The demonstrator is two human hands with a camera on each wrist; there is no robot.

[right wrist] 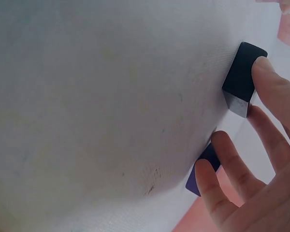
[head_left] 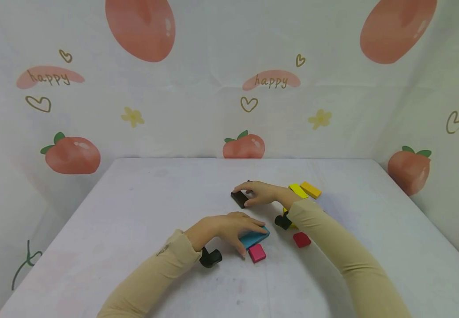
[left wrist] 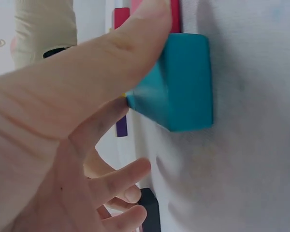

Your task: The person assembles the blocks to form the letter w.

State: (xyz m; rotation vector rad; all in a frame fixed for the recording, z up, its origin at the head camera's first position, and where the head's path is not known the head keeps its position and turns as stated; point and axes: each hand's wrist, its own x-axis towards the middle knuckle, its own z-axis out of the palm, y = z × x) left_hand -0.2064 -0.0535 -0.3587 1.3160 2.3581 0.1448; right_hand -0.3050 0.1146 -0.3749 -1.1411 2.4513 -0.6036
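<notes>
My left hand [head_left: 232, 225] reaches over a blue block [head_left: 253, 238], which lies flat on the table, with thumb and index finger at its edges. In the left wrist view the other fingers are spread off the blue block [left wrist: 189, 82]. A pink block [head_left: 257, 253] lies right beside it, close to the thumb. Farther back, my right hand [head_left: 264, 193] pinches a black block [head_left: 238, 200] between thumb and index finger. In the right wrist view, two other fingers overlap a dark purple block [right wrist: 194, 186] behind the black block [right wrist: 241, 72].
A red block [head_left: 302, 240] lies under the right forearm. Beyond that forearm are a yellow block [head_left: 298, 191] and an orange block [head_left: 310, 190]; another yellow piece is partly hidden by the sleeve. A printed cloth [head_left: 189, 119] stands behind the white table [head_left: 166, 185].
</notes>
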